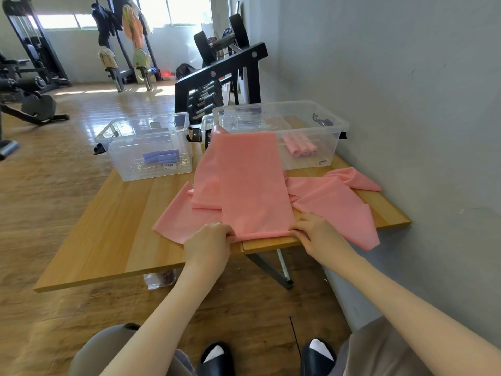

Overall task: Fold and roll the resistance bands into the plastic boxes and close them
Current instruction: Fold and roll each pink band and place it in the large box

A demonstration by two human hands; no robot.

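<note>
A long pink resistance band (252, 185) lies folded along the wooden table (113, 229), its far end draped up against the right clear plastic box (333, 126). My left hand (208, 245) and my right hand (317, 234) pinch the band's near folded edge at the table's front edge, one at each corner. More loose pink band (333, 204) spreads to the right and hangs off the table. Rolled pink bands (301, 147) lie inside the right box. The left clear box (116, 131) holds rolled blue bands (161, 156). Both boxes are open on top.
A grey wall (406, 90) runs close along the table's right side. A black dumbbell rack (217, 85) stands behind the boxes. Gym machines (29, 77) stand on the wooden floor at the left. A plastic bag (160, 278) lies under the table.
</note>
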